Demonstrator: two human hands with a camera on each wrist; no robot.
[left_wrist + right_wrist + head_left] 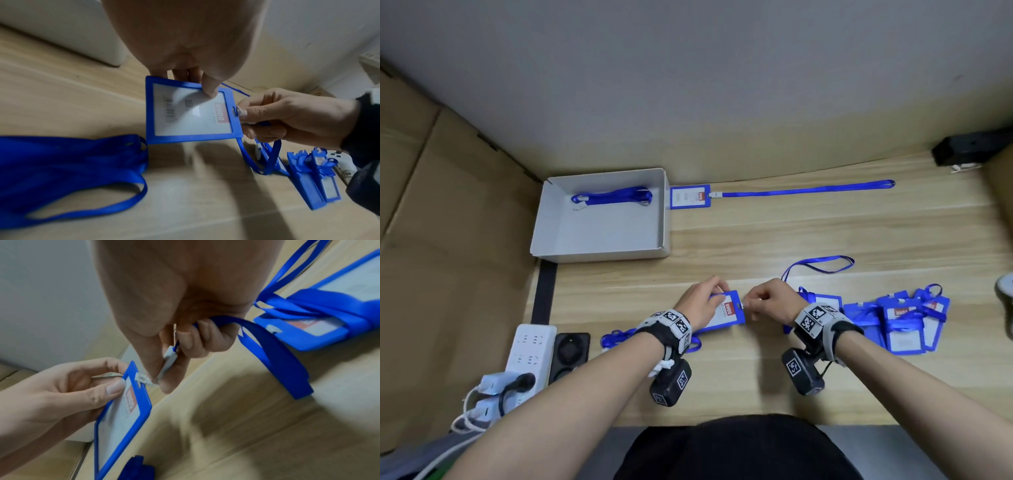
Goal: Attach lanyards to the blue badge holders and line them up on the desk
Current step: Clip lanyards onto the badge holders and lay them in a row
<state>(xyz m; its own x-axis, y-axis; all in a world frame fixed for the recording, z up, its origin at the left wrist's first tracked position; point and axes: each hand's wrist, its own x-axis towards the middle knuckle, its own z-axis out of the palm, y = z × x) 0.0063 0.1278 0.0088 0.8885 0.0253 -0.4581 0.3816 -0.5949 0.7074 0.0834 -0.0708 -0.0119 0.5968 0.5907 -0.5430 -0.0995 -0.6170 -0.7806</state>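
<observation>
Blue badge holder (726, 312) — slotted end (clip (144, 379) side) toward right hand (770, 301)

Bare desk (791, 233) between white box (599, 219) and holder pile (904, 322); power strip (530, 349) blocks left edge.

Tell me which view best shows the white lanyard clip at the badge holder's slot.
The right wrist view: the clip sits close up at the slot of the badge holder, pinched by the right hand. The left wrist view shows only a sliver beside the fingers; the head view shows a tiny speck.
</observation>
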